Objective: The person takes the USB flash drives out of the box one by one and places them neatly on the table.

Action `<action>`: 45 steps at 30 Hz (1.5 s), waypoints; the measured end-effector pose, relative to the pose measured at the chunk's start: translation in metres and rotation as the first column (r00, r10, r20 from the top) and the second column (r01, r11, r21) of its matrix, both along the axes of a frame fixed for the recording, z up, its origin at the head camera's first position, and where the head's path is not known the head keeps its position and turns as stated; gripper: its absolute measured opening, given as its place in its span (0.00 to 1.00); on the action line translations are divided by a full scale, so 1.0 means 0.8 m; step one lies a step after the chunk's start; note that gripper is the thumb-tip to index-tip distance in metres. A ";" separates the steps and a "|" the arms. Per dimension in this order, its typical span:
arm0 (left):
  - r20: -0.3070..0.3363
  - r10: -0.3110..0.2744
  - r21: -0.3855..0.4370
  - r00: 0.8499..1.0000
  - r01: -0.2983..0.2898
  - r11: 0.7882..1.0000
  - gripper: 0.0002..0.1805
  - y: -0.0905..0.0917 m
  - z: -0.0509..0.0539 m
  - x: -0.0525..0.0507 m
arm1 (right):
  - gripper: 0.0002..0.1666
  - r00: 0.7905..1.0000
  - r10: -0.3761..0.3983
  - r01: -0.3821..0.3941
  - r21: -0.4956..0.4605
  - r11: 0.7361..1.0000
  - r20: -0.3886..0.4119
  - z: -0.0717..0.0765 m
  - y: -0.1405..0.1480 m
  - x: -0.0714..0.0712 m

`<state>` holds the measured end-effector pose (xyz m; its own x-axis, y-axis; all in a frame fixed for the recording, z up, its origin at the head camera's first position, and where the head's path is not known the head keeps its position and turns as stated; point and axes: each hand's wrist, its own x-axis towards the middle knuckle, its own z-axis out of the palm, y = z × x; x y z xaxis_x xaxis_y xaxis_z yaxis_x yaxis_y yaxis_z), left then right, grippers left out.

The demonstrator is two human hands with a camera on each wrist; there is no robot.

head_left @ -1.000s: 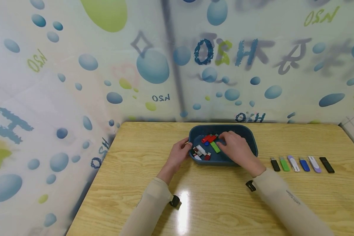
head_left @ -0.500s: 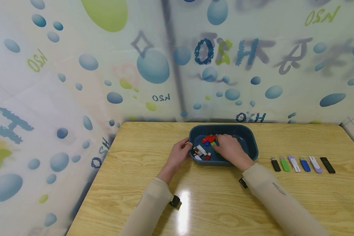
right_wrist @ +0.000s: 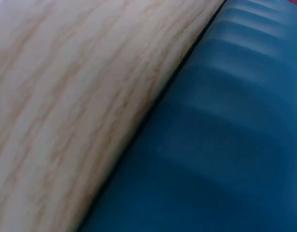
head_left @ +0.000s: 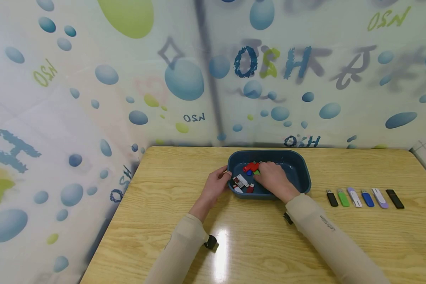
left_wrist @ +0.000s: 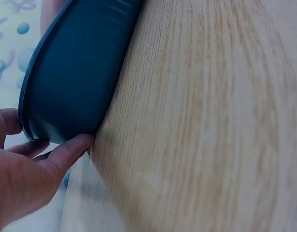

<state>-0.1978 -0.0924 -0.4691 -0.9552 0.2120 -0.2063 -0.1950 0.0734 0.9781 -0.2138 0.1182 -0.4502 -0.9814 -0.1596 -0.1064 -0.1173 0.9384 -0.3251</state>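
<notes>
A dark blue plastic bin (head_left: pixel 296 195) stands on the table, with several USB sticks in its left half. My left hand (head_left: pixel 217 182) holds the bin's left end. In the left wrist view the thumb is at the rim and the fingers (left_wrist: pixel 71 150) touch the outer wall. My right hand (head_left: pixel 274 179) reaches inside the bin over a green USB stick (head_left: pixel 256 172), mostly covered by it. Red USB sticks (head_left: pixel 250 167) lie just left of its fingertips, and a blue one (head_left: pixel 249 172) beside them. The right fingertips are hidden, so their grip cannot be made out.
White USB sticks (head_left: pixel 242 180) and a dark red one (head_left: pixel 250 188) lie near the bin's front left corner. Right of the bin, several USB sticks, including a blue one (head_left: pixel 367 198), form a row on the wooden table (head_left: pixel 255 244). A printed curtain hangs behind.
My right hand has moved left and down inside the bin, covering most of the green USB stick. The left hand stays at the bin's left end.
</notes>
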 end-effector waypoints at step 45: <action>-0.013 -0.010 0.014 1.000 0.010 1.000 0.26 0.000 -0.001 0.001 | 0.16 0.994 -0.052 0.033 -0.202 0.979 -0.093 0.032 0.047 0.050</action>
<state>-0.1972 -0.0928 -0.4699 -0.9556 0.2241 -0.1912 -0.1819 0.0616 0.9814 -0.1740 0.1557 -0.4248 -0.9918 -0.1259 0.0198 -0.1191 0.8604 -0.4955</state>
